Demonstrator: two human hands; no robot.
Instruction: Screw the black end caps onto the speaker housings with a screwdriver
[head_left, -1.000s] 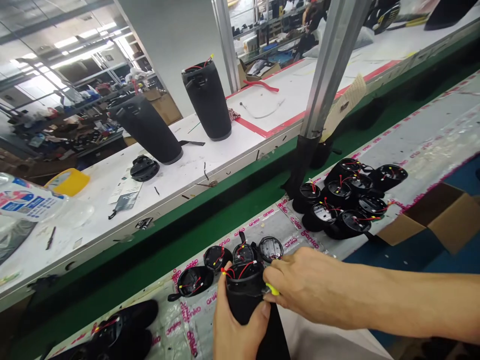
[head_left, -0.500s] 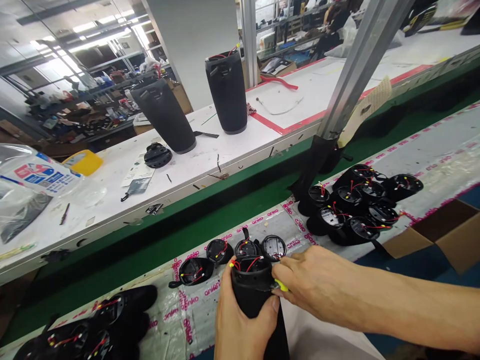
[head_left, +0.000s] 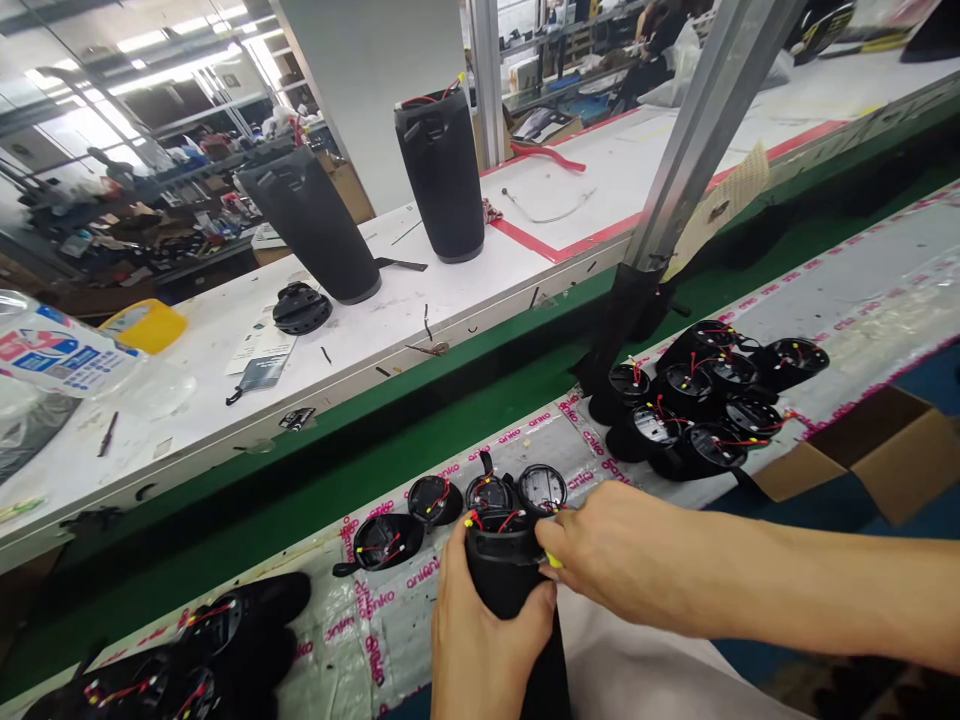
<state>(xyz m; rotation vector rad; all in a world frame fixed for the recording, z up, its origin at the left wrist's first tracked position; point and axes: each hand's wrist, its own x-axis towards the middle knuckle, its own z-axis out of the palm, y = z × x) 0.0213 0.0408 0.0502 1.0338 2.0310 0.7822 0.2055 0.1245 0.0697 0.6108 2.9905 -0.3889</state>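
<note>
My left hand [head_left: 484, 635] is wrapped around a black cylindrical speaker housing [head_left: 504, 580], close to its upper rim. The housing leans in front of me with its open end up, and red wires with small connectors show inside. At the right side of that rim, my right hand [head_left: 604, 545] is closed on a small tool with a yellow part [head_left: 553, 560] showing. The tool's tip is hidden by my fingers and the housing. Just beyond stand several similar black housings [head_left: 388, 542] with open ends and loose wires.
More housings form groups on the plastic-covered bench [head_left: 525, 437], at right [head_left: 686, 385] and lower left [head_left: 225, 625]. Behind a green strip, a white table [head_left: 360, 340] holds two upright housings, a black cap [head_left: 301, 308] and a tape roll [head_left: 146, 326]. A metal post [head_left: 697, 150] rises ahead; an open carton [head_left: 892, 455] lies right.
The view has shifted slightly, so the background sits a little further left. Both hands keep their hold; the right hand and yellow tool have moved slightly along the rim.
</note>
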